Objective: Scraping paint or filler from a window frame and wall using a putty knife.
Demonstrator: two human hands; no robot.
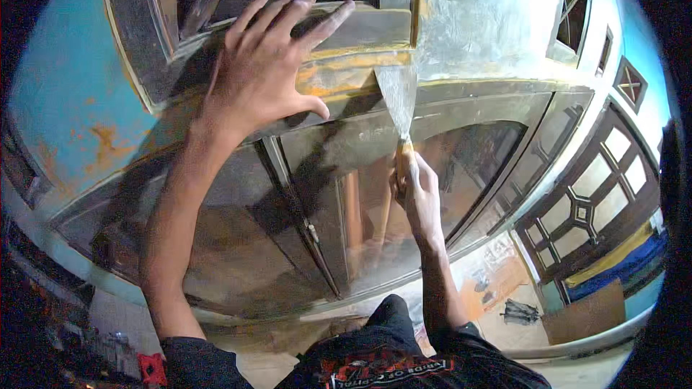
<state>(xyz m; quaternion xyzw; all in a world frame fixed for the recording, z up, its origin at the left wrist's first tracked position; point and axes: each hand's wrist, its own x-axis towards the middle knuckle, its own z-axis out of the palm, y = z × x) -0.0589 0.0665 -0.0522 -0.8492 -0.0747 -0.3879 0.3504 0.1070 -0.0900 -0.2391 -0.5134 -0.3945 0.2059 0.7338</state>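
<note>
My right hand point(415, 189) is closed around the wooden handle of a putty knife point(399, 98), its wide metal blade pointing up against a strip of wall point(346, 73) with yellowish, patchy paint. That strip lies between a vent frame above and a glazed wooden window point(367, 135) below. My left hand point(265, 59) is raised to the left of the blade, fingers spread, holding nothing, in front of the vent frame's lower edge point(373, 27). Whether its fingertips touch the frame cannot be told. Shadows of arm and hand fall across the window.
Blue wall paint with orange-brown patches point(108, 140) is at the left. A whitish wall point(476, 21) lies at the upper right. Beyond are a dark panelled door point(581, 194), a brown board point(584, 310) and a dark crumpled item point(520, 312) on the floor. A red object point(152, 368) is low at the left.
</note>
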